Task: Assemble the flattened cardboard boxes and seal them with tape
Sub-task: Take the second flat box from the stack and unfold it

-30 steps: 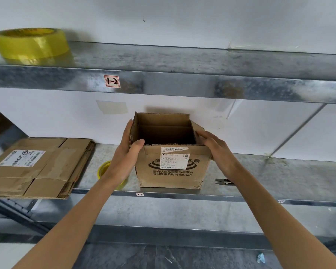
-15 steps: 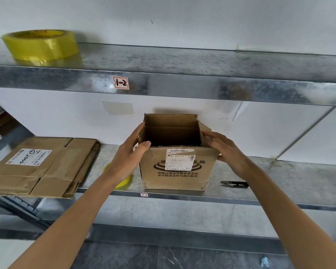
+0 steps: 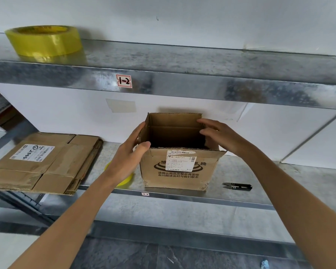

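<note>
**Cardboard box (image 3: 178,169) stands open on the lower shelf (image 3: 279,177)**

We see the cardboard box upright at the middle of the lower shelf, top flaps open. The left hand (image 3: 128,154) grips its left wall, thumb hooked over the near corner. The right hand (image 3: 221,136) reaches over the right rim; we cannot tell whether it pinches anything. Flattened boxes (image 3: 47,162) lie left, black snips (image 3: 238,186) right.

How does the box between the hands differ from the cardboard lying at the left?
The open box stands upright, its top open; the flattened boxes lie folded flat, stacked. The open box is gripped; the flattened boxes lie untouched. Both are brown, labelled cardboard.
</note>
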